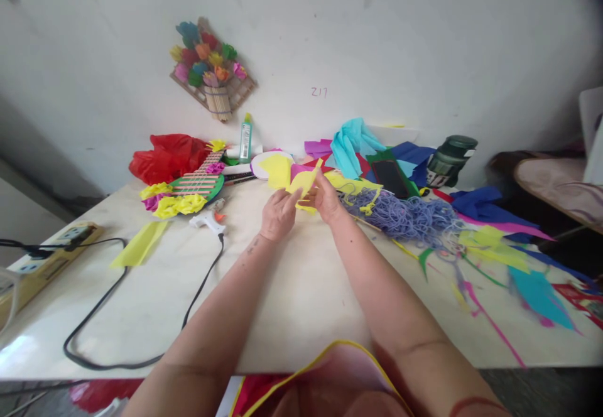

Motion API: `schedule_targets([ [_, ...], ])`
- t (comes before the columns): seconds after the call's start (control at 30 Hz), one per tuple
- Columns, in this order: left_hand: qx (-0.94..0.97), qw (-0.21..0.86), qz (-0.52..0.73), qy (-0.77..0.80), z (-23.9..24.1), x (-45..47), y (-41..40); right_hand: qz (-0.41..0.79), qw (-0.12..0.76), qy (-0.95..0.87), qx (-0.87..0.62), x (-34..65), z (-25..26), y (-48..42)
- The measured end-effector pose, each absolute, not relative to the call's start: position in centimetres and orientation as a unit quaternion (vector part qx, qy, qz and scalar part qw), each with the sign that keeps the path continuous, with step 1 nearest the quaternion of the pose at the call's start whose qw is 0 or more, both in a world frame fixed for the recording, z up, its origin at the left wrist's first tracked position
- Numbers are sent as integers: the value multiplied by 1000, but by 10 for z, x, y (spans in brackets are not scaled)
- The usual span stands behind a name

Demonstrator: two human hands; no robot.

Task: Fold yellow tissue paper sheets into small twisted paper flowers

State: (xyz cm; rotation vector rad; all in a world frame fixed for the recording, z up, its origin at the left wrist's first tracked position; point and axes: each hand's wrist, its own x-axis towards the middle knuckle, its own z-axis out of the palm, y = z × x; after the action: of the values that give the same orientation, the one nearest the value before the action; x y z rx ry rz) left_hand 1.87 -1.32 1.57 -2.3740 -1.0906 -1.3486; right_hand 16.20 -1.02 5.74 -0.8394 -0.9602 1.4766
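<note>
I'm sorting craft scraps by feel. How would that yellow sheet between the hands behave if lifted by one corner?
Probably floppy: the yellow sheet bends and folds between the left hand and right hand. Likely very light, since a pinch alone holds it off the table. It could tear easily; it looks thin.

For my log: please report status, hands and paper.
Left hand, right hand hold yellow paper. Over table. Glue gun left, purple string right, both apart.

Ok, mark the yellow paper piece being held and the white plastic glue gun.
yellow paper piece (304,183): head view, its upper middle.
white plastic glue gun (207,221): head view, its body.
</note>
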Motion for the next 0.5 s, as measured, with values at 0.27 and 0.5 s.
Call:
schedule_targets([
  [0.27,-849,103,-415,-309,19,28,-25,545,595,-376,-455,157,53,-7],
  [0.5,-594,-212,-664,-401,13,16,-9,586,590,-371,-412,166,51,-4],
])
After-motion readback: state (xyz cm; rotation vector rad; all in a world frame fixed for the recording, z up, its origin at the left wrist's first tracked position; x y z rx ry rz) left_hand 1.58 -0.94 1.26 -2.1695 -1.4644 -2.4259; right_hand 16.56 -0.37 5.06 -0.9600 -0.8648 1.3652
